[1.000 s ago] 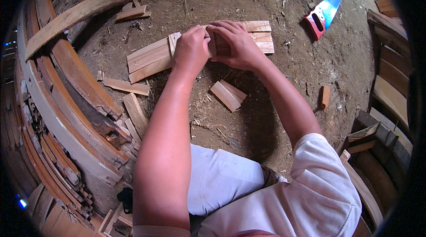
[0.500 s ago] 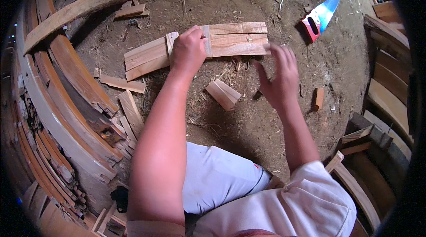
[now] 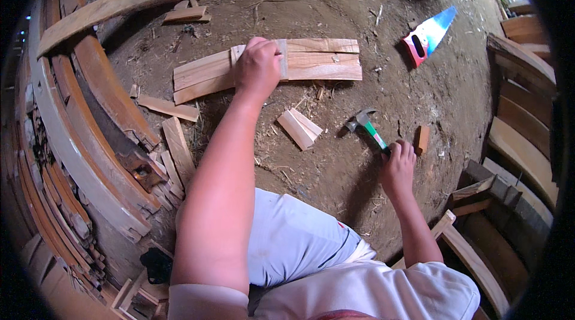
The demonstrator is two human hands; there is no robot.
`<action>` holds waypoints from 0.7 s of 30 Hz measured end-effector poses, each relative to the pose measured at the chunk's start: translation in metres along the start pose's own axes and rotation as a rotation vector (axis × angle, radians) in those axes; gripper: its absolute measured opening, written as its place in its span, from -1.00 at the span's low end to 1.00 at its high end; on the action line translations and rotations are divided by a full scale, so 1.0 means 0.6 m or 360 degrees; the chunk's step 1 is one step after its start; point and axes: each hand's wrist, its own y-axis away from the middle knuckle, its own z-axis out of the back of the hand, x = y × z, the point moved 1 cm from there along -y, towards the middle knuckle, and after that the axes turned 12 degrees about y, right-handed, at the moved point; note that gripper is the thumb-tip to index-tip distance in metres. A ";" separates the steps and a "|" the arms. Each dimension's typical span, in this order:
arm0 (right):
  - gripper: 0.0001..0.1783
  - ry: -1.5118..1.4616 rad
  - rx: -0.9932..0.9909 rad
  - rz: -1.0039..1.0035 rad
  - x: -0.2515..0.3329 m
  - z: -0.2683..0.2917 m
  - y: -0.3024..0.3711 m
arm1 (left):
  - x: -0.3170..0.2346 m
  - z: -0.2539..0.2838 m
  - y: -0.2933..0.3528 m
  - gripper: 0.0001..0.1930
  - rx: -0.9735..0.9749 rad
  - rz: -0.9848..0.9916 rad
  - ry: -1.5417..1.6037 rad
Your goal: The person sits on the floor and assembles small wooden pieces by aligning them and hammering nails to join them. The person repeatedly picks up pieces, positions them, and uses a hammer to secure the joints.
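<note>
My left hand [image 3: 259,67] is closed and rests on a panel of pale wooden boards [image 3: 326,67] lying on the ground. Narrow crosspieces [image 3: 283,59] show on both sides of the fist; its fingertips and anything inside are hidden. Lower right, my right hand [image 3: 398,167] is wrapped round the dark grip of a claw hammer [image 3: 372,130] with a green handle. The steel head points up and left, toward the panel but apart from it. Between hammer and panel lie small wooden offcuts [image 3: 297,128].
A handsaw [image 3: 428,38] with a red handle lies at the far right. A small wood block [image 3: 423,140] is beside my right hand. Curved planks [image 3: 114,98] are stacked on the left, and more timber [image 3: 521,146] stands along the right. Shavings litter the dirt floor.
My right hand, empty and spread near the panel's right end before, has moved down and toward me and now grips the hammer. My left hand stays on the panel.
</note>
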 end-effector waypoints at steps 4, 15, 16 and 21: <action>-0.60 -0.0416 0.0425 -0.0209 -0.016 -0.004 0.021 | 0.004 -0.003 0.001 -0.88 -0.0069 -0.0042 0.0101; -0.56 -0.1603 0.0812 -0.0301 0.119 0.195 -0.060 | 0.020 -0.010 0.015 -0.88 -0.0162 0.0113 0.0211; -0.52 -0.1435 0.0662 -0.0140 0.130 0.195 -0.076 | 0.024 -0.012 0.014 -0.88 -0.0163 0.0093 0.0210; -0.35 -0.0732 -0.0202 0.0495 0.193 0.189 -0.145 | 0.033 -0.018 0.011 -0.89 -0.0230 -0.0042 0.0280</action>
